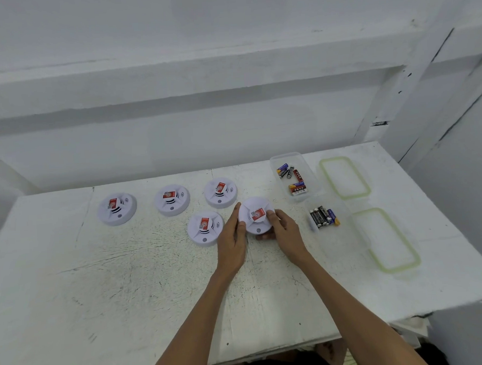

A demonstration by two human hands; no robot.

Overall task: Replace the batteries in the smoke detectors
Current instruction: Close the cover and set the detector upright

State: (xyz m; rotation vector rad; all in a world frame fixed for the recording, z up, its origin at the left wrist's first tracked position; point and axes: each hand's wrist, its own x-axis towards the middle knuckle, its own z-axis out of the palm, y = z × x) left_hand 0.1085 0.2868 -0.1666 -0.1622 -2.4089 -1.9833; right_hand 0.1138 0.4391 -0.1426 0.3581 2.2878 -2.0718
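Now, left to right: far-left detector (pixel 116 209), middle detector (pixel 172 200) and third detector (pixel 220 192) sit in a row on the desk (pixel 128 286); front detector (pixel 205 228) nearer me. My left hand (pixel 231 238) clasps the left rim of the fifth detector (pixel 254 213), which is tilted. My right hand (pixel 285 233) grips its right side, thumb on top. Further right, far tub (pixel 303 165) and near tub (pixel 340 205) hold batteries.

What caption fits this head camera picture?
Left hand and right hand hold one smoke detector at the white table.
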